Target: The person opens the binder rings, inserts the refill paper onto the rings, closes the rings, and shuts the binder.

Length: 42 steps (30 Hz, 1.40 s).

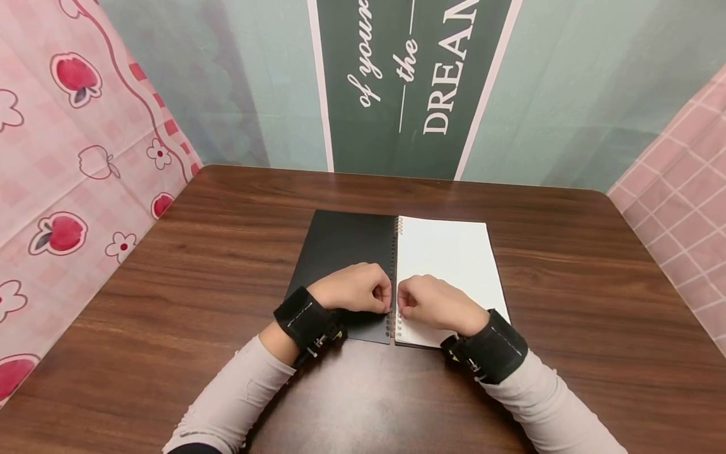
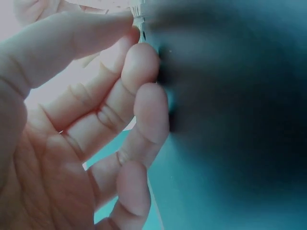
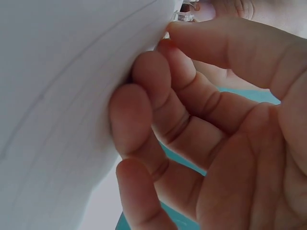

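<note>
A ring-bound notebook (image 1: 442, 252) lies open on the table, its black cover (image 1: 351, 243) to the left and white pages (image 1: 445, 243) to the right. My left hand (image 1: 360, 287) is at the lower part of the binding, thumb and index finger pinching the inner edge by the rings; the other fingers curl against the dark cover in the left wrist view. Just across the binding, my right hand (image 1: 433, 302) pinches the page side by a clear ring (image 3: 182, 17). Its other fingers (image 3: 132, 117) rest along the page edge. The fingertips partly hide the rings.
The brown wooden table (image 1: 170, 277) extends around the notebook on all sides. A green cloth with white lettering (image 1: 408, 82) hangs behind it. Pink patterned cloths hang at the left (image 1: 74, 157) and right (image 1: 680, 189). Black straps with small cameras circle both wrists.
</note>
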{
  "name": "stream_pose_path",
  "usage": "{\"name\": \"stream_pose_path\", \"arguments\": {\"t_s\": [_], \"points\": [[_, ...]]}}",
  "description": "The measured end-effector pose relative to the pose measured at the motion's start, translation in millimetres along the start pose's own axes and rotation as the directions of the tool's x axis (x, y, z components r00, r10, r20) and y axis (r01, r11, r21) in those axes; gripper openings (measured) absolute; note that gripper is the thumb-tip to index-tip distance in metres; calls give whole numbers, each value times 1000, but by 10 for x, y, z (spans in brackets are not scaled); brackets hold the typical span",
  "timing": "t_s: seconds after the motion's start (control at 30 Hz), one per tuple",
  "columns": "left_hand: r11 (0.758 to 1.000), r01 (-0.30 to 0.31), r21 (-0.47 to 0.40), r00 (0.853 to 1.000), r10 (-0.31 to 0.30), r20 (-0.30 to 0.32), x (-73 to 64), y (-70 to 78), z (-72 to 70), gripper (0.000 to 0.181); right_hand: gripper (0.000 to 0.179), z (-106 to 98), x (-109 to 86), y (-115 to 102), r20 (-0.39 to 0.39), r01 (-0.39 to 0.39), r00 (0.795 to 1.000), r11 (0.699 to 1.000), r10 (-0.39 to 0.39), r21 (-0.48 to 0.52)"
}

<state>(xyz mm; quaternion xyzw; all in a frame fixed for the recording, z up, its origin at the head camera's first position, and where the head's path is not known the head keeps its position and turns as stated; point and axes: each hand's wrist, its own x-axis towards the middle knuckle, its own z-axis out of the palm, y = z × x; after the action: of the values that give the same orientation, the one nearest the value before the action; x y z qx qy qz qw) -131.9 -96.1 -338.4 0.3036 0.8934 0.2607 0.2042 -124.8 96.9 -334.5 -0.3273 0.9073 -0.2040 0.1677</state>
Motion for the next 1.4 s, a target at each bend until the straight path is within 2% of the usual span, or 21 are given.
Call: {"name": "stream_pose_path", "arguments": {"t_s": [0.33,0.9,1.07,1.23,1.4], "points": [[1000,-15,-25,1000,15,-17,14,-6,11,13,20,-16,20,20,-5,47,999,999,-47,11],[999,-26,-23,999,25,-39,54,36,13,13,27,-22,-19,-38,-72,73,994,993,-80,-98],[1000,-6,-29,999,4,-47,43,42,20,13,24,-20,-5,-6,-61,74,995,996,-77,-49],[999,8,-41,999,-10,-49,23,20,39,13,19,-33,1,46,-28,35,999,999,-35,8],[999,8,-35,997,-11,-71,-15,24,-9,14,16,-62,2,76,-60,17,998,1000,-16,13]]}}
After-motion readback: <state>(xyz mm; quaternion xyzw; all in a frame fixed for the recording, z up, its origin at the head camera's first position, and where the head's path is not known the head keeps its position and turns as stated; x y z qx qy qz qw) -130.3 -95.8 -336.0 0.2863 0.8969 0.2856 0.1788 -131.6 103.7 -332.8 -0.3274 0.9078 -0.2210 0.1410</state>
